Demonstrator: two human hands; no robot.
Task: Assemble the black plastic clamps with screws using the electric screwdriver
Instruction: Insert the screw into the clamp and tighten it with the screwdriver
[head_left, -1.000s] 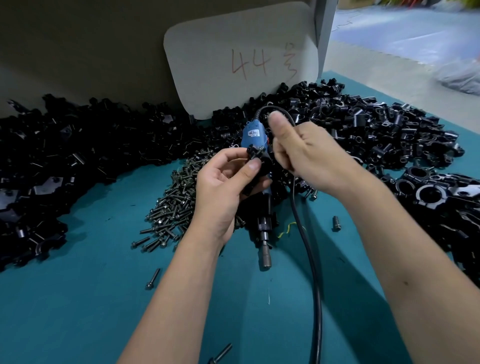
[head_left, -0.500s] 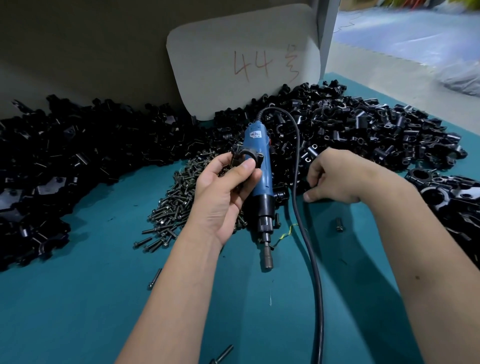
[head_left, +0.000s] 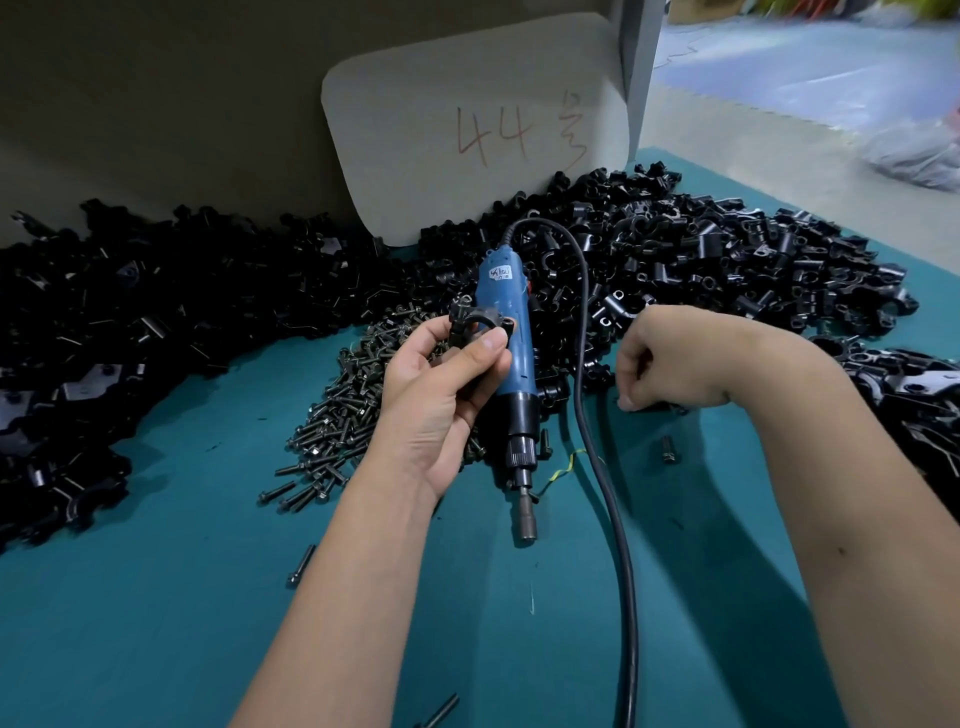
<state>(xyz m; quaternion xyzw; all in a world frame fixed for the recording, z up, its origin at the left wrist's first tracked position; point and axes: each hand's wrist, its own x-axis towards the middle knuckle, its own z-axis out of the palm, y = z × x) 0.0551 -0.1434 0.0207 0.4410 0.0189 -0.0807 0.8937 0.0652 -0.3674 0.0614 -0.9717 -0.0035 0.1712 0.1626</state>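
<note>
On the teal table (head_left: 156, 623), the blue electric screwdriver (head_left: 511, 358) lies bit toward the viewer, its black cable (head_left: 613, 519) looping alongside. The left hand (head_left: 441, 395) pinches a black clamp (head_left: 480, 325) just above the screw pile (head_left: 337, 431); the right hand (head_left: 670, 358), fingers curled down, reaches the heap of black clamps (head_left: 727, 270), its grip hidden. A card marked "44" (head_left: 478, 130) stands behind.

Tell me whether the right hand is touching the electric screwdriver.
Apart. The head view shows teal mat and the black cord between the right hand and the electric screwdriver, which lies on the table.
</note>
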